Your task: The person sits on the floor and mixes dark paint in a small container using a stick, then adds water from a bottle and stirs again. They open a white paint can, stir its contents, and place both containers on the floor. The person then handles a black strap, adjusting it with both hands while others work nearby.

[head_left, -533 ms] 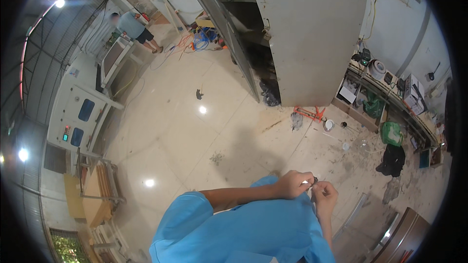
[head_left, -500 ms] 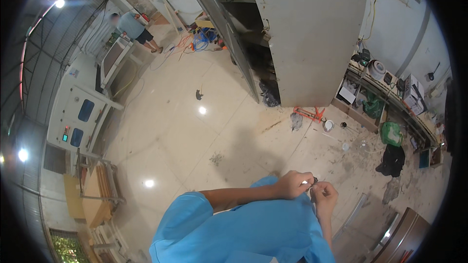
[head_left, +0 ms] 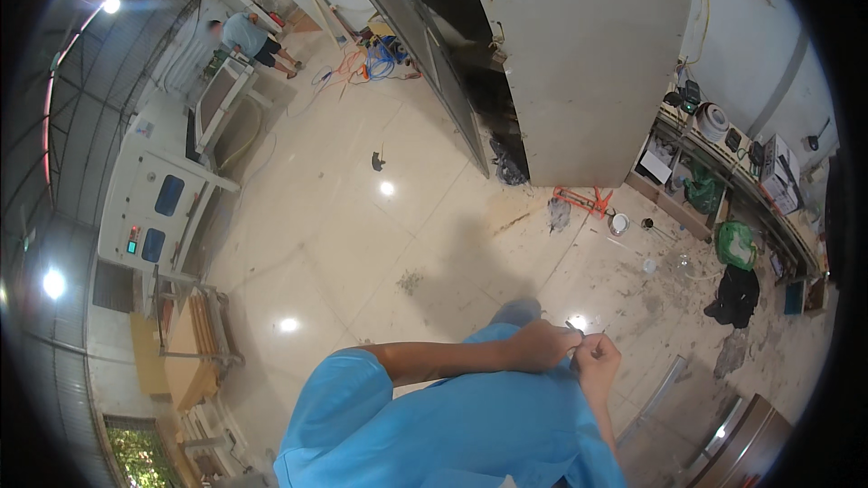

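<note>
My left hand (head_left: 541, 345) and my right hand (head_left: 597, 358) meet in front of my blue shirt, low and right of centre. Fingers of both are pinched together around a small dark piece (head_left: 576, 332) between the fingertips. It is too small and too covered to name. The left forearm crosses from the left in front of the body, while the right one comes up from below.
A tall grey metal cabinet (head_left: 597, 63) stands ahead, its door (head_left: 425, 54) ajar. An orange caulking gun (head_left: 583, 201) lies on the floor by it. Cluttered shelves (head_left: 723, 181) line the right wall. A white machine (head_left: 149, 203) and another person (head_left: 246, 36) are at left.
Both hands have drawn closer together at the fingertips, and the left hand has turned slightly. The surroundings have shifted a little in the picture with my head.
</note>
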Tool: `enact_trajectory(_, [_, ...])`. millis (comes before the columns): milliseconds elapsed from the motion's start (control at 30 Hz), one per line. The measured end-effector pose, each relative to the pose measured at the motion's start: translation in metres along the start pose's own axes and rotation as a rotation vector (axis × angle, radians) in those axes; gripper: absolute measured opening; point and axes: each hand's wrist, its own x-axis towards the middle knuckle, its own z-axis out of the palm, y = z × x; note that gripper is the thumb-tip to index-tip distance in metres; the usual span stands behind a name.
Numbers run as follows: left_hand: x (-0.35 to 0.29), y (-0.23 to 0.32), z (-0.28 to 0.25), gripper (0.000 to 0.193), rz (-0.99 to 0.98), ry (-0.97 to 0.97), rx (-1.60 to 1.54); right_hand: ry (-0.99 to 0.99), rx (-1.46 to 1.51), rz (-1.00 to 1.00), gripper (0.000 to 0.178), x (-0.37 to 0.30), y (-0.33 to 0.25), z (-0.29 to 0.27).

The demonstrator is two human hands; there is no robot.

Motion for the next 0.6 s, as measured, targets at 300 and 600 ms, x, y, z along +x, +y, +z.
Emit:
enact_trajectory(300, [0.043,-0.026,-0.051,0.035,-0.62,-0.061,-0.722,0.134,-0.014,-0.098,0.008,0.048,-0.014,0.029])
enact_trajectory(600, [0.107,-0.116,-0.1,0.038,-0.632,-0.18,-0.963,0.152,-0.226,-0.119,0.006,0.135,-0.046,0.07])
